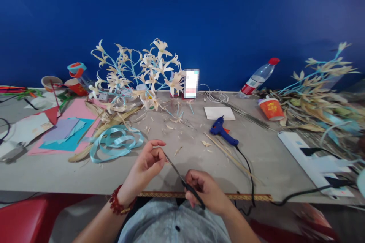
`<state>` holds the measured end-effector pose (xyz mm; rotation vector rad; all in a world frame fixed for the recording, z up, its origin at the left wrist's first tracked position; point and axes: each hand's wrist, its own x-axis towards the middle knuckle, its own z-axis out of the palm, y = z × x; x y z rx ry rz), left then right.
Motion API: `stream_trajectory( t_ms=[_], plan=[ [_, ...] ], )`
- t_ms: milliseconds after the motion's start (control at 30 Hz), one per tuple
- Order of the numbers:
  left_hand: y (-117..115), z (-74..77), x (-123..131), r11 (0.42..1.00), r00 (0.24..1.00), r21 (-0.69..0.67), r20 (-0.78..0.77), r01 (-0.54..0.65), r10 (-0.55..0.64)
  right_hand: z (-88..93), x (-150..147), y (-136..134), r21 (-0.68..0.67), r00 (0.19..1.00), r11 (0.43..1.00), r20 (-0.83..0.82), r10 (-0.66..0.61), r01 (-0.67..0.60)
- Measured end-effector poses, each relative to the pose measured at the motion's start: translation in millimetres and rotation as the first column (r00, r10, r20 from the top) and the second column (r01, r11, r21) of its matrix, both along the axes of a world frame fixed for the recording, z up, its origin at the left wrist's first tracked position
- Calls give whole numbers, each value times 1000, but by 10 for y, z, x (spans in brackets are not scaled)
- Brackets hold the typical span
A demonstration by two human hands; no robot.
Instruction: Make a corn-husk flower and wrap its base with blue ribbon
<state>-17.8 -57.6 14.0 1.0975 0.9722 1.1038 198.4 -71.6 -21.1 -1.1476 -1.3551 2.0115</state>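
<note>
Both hands are working right at the table's [199,159] near edge, about the middle. The right hand [207,191] is wrapped around the black handles of a pair of scissors [182,180], blades pointing up and left toward the left hand [146,165]. The left hand's thumb and fingertips are pinched together right at the blade tips; it looks like there's a tiny scrap in there, but it's too small to tell. A red bead bracelet [116,201] sits on that wrist. A loose coil of light blue ribbon [116,142] lies just left of the hands, and a blue glue gun [222,131] lies to the right, further back. A bunch of pale handmade flowers [142,74] stands near the far edge.
</note>
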Motion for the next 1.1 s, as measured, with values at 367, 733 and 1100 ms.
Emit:
stream_trajectory(
  t_ms=[367, 733, 1100],
  plan=[
    [30, 59, -25, 999, 998, -1, -62, 32, -32, -66, 15, -9, -18, 1000, 1000, 1, -25, 25],
    [31, 42, -49, 998, 999, -32, -3, 47, -47, -82, 47, 24, 36, 999, 998, 28, -42, 41],
    [20, -4, -51, 1000, 1000, -5, -8, 8, -8, -85, 28, 18, 82, 988, 985, 7, -152, 151]
  ],
)
